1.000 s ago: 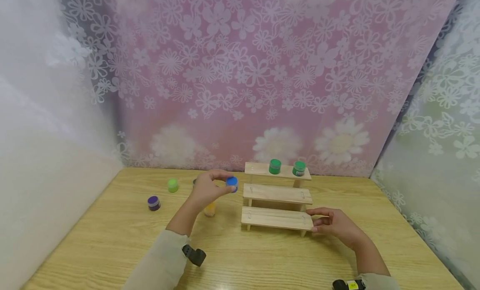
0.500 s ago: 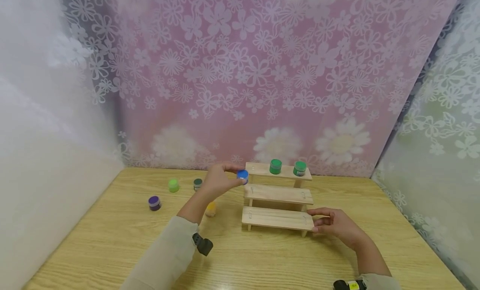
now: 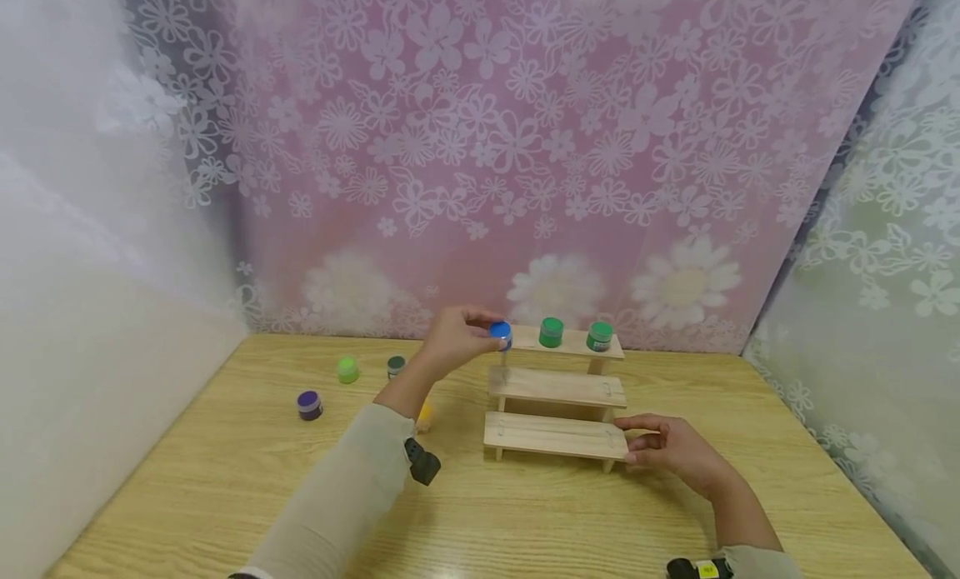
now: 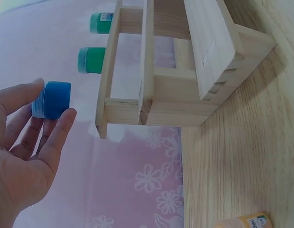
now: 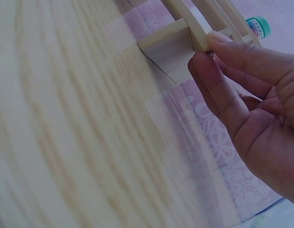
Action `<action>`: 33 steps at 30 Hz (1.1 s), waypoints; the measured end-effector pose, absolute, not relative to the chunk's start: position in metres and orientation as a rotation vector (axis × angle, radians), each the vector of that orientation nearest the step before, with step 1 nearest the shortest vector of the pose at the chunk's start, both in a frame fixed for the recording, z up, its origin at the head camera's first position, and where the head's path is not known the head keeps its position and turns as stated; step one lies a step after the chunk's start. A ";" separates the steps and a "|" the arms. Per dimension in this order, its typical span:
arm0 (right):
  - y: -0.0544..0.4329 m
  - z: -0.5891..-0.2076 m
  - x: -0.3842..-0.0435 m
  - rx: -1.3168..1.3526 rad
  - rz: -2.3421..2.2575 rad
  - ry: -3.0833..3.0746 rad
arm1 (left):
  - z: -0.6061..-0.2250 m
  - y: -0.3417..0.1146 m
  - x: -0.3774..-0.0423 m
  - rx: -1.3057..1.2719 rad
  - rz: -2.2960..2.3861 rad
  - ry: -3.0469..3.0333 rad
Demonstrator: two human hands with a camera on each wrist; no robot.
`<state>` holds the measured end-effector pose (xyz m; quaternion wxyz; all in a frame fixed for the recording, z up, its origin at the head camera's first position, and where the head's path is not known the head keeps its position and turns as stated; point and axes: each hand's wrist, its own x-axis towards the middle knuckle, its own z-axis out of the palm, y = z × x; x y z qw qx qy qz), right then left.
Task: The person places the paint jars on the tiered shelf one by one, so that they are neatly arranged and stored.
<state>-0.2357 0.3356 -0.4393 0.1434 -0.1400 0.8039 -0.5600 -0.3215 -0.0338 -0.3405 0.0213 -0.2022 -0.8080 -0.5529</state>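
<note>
My left hand [image 3: 452, 342] pinches a small blue paint jar [image 4: 57, 99] between thumb and fingers. The jar is at the left end of the top step of a three-step wooden stand [image 3: 555, 435]; the left wrist view shows a gap between jar and step. Two green paint jars [image 3: 551, 332] [image 3: 600, 336] stand on that top step, in the middle and toward the right. At the right end of the bottom step, my right hand [image 3: 675, 454] holds the board's edge; in the right wrist view its thumb [image 5: 222, 38] and forefinger pinch that corner.
Left of the stand on the wooden table [image 3: 480, 521] are a purple jar [image 3: 309, 405], a light green jar [image 3: 347, 370] and a dark green jar [image 3: 396, 366]. A yellow jar [image 3: 425, 416] is partly hidden behind my left forearm. A flowered curtain [image 3: 450, 187] hangs behind.
My left hand has carried the blue jar right and away from me, from left of the stand to the top step's left end. My right hand stays at the bottom step.
</note>
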 end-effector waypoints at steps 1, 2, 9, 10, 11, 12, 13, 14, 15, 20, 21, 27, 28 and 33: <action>0.335 -0.439 -0.236 -0.405 -1.611 2.320 | -0.340 -0.033 -0.323 -0.626 -1.704 -2.505; 0.335 -0.439 -0.236 -0.403 -1.611 2.319 | -0.340 -0.031 -0.324 -0.626 -1.704 -2.503; 0.336 -0.439 -0.235 -0.379 -1.609 2.319 | -0.343 -0.019 -0.332 -0.610 -1.711 -2.514; 0.336 -0.439 -0.235 -0.377 -1.610 2.318 | -0.342 -0.018 -0.333 -0.605 -1.705 -2.519; 0.336 -0.439 -0.235 -0.375 -1.612 2.315 | -0.342 -0.017 -0.334 -0.601 -1.694 -2.527; 0.337 -0.439 -0.235 -0.376 -1.612 2.313 | -0.342 -0.016 -0.335 -0.605 -1.676 -2.535; 0.337 -0.439 -0.235 -0.379 -1.613 2.311 | -0.342 -0.015 -0.337 -0.609 -1.654 -2.543; 0.337 -0.439 -0.235 -0.382 -1.613 2.313 | -0.341 -0.014 -0.338 -0.618 -1.633 -2.548; 0.337 -0.439 -0.235 -0.386 -1.614 2.313 | -0.341 -0.014 -0.339 -0.626 -1.607 -2.555; 0.337 -0.439 -0.236 -0.403 -1.613 2.315 | -0.339 -0.012 -0.343 -0.673 -1.545 -2.559; 0.337 -0.439 -0.236 -0.405 -1.612 2.315 | -0.340 -0.012 -0.344 -0.679 -1.547 -2.558; 0.336 -0.439 -0.236 -0.410 -1.603 2.328 | -0.342 -0.010 -0.346 -0.656 -1.551 -2.565; 0.336 -0.439 -0.236 -0.409 -1.604 2.327 | -0.343 -0.010 -0.346 -0.650 -1.550 -2.564; 0.336 -0.439 -0.236 -0.397 -1.611 2.321 | -0.347 -0.008 -0.350 -0.624 -1.526 -2.559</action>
